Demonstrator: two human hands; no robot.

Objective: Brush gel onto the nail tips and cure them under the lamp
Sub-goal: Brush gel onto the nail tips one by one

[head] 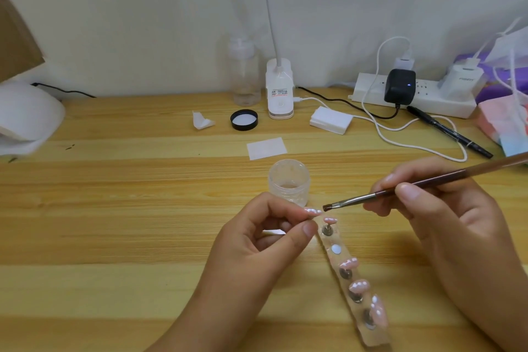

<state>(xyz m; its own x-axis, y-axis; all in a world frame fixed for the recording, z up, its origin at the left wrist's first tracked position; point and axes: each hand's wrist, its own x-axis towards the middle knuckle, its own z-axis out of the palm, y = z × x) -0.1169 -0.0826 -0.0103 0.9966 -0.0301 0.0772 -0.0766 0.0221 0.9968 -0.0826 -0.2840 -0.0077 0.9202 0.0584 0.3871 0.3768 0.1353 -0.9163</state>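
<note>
Left hand (257, 246) pinches one pink nail tip (313, 211) between thumb and forefinger, just in front of the gel jar (289, 183). The tip's long axis runs left-right, its free end toward the brush (400, 190). Right hand (428, 203) grips the brush pen-style, front-right of the jar, bristles just at the tip's end; whether they touch it, cannot tell. The jar is open with a thin pale layer at the bottom. The holder strip (375, 340) runs forward of the jar with four tips mounted and one seat bare. The lamp (25, 117) sits far left of the jar, so the left hand is nearer to it.

Power strip (445, 104), black pen (448, 132), clear bottle (245, 74).
</note>
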